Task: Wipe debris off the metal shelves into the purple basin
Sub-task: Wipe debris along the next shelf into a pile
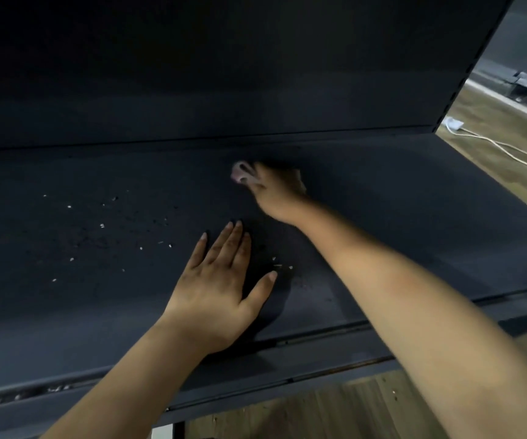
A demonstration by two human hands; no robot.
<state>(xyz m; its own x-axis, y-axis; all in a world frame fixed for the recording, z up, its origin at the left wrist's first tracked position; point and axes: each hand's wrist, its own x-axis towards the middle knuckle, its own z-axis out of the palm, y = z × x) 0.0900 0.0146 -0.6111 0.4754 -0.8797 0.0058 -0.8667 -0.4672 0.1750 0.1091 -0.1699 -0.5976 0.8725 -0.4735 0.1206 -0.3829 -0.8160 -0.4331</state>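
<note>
1. Straight, close-set fingers of the left hand [221, 286] are laid flat on the metal shelf [414, 217].
2. Pale debris [102, 225] is scattered left of those fingers.
3. Beyond them, a blurred cloth [241, 173] is gripped by the right hand [276, 191].

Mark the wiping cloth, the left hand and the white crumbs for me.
wiping cloth [240, 172]: head view, bunched pale end.
left hand [216, 289]: head view, back of hand.
white crumbs [102, 225]: head view, one fleck.

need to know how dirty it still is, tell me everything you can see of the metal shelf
The metal shelf is a dark, matte, flat panel with a raised front lip and an upright back wall. Pale crumbs lie scattered over its left half, a few near the left hand, which rests flat on it. The right hand presses a small pale cloth near the back.
</note>
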